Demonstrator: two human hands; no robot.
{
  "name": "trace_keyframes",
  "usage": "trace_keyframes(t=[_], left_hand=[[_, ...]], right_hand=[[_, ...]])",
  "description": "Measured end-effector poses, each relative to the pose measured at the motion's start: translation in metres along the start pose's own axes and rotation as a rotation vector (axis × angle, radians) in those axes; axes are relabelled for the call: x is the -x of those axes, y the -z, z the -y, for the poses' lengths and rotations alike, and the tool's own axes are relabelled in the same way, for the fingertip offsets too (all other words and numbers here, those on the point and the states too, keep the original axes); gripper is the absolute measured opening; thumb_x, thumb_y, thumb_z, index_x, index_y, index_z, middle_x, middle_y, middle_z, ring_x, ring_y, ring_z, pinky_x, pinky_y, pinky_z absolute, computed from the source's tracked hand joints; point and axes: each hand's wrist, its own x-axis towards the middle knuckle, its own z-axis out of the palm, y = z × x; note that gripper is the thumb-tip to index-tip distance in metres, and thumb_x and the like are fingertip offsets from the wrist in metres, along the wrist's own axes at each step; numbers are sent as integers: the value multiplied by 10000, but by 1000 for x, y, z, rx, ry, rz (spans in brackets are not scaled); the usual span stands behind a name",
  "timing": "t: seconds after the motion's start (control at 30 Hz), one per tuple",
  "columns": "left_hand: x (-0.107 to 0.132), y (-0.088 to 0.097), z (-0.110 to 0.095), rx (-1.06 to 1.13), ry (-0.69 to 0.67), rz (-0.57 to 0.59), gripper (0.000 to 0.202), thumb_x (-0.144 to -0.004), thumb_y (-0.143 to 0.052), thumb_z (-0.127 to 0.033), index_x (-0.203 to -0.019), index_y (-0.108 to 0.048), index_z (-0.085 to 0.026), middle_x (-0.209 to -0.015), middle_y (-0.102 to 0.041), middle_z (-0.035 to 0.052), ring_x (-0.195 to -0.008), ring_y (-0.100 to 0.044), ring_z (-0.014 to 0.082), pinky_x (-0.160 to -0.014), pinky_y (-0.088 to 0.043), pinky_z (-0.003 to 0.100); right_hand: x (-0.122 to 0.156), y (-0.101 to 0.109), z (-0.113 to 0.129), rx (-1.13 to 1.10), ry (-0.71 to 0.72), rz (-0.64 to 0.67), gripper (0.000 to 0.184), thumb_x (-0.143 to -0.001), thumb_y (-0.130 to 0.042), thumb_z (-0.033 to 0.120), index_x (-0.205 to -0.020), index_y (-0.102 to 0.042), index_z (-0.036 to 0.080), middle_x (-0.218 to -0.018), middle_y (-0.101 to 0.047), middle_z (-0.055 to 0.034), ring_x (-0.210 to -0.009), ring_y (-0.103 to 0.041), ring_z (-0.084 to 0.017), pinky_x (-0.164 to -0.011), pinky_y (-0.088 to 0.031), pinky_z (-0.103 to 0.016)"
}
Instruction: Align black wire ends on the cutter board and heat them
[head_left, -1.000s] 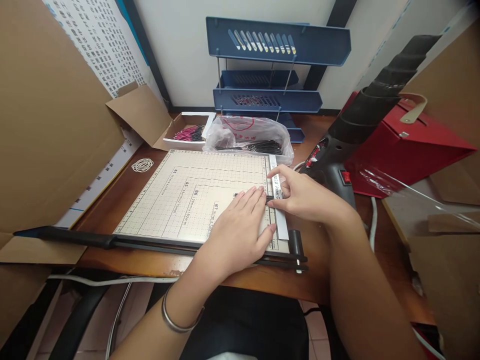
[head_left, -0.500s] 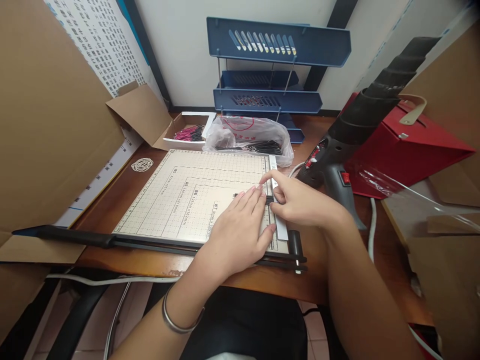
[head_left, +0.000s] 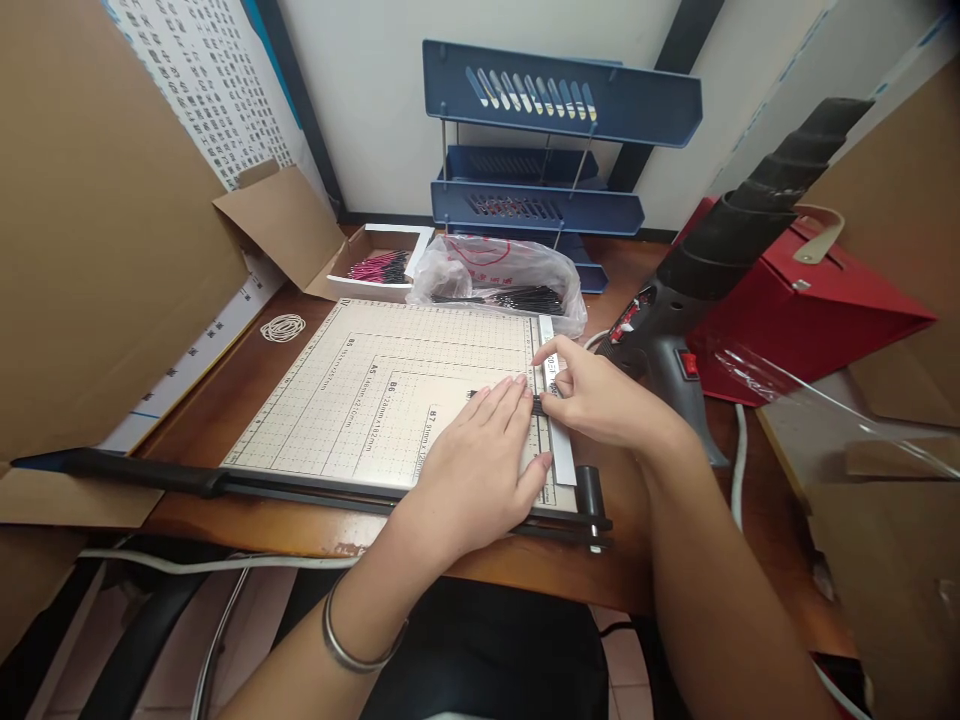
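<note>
Flat on the cream paper cutter lies my left hand, fingers stretched out together toward the ruler strip. A short bit of a small black bundle shows past its fingertips; the rest is hidden under the palm, and I cannot tell whether it is wires or tubes. My right hand rests at the white ruler strip, its thumb and curled fingers closed at the bundle's end, the index finger reaching forward. The cutter's black blade arm lies down along the near edge.
Behind the cutter are a box of pink and black wires, a plastic bag of black pieces and a blue rack. A black heat gun and red box stand right. Coiled white cord lies left.
My right hand has shifted slightly, its index fingertip moving right, off the cutter's printed board toward the ruler strip. My left hand stays pressed flat. The view has tilted slightly.
</note>
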Motion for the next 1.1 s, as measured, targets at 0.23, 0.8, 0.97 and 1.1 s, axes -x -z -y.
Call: trace_keyframes(t=[0.23, 0.8, 0.97, 1.1], left_hand=[[0, 1, 0, 8, -2, -9, 680, -1059, -363, -459, -1592, -331, -38, -1690, -252, 143, -1588, -218, 254, -1316, -194, 430], [-2, 5, 0, 14, 21, 65, 696, -1068, -338, -474, -1623, -266, -61, -1712, -187, 123, -1602, -157, 243, -1324, -176, 438], [-1, 3, 0, 1, 14, 35, 707, -1061, -358, -471, -1606, -282, -26, -1708, -174, 165, -1601, -153, 262, -1320, -195, 443], [-2, 2, -1, -6, 26, 30, 751, -1051, -371, -476, -1610, -235, 8, -1713, -126, 180, -1603, -142, 265, -1319, -198, 436]], right_hand=[[-3, -1, -1, 14, 37, -29, 334, -776, -549, 216, -1107, -513, 242, -602, -415, 78, -573, -393, -125, -573, -301, -270], [-3, 8, 0, 111, 41, -16, 144, -827, -613, 299, -838, -741, 234, -619, -458, 31, -610, -433, -124, -614, -325, -283], [-4, 6, 0, 107, 43, -8, 128, -820, -617, 271, -832, -736, 225, -609, -444, 34, -597, -423, -122, -602, -325, -281], [-3, 5, 0, 104, 39, 4, 116, -814, -614, 252, -824, -726, 220, -614, -448, 35, -594, -426, -118, -602, -328, -279]])
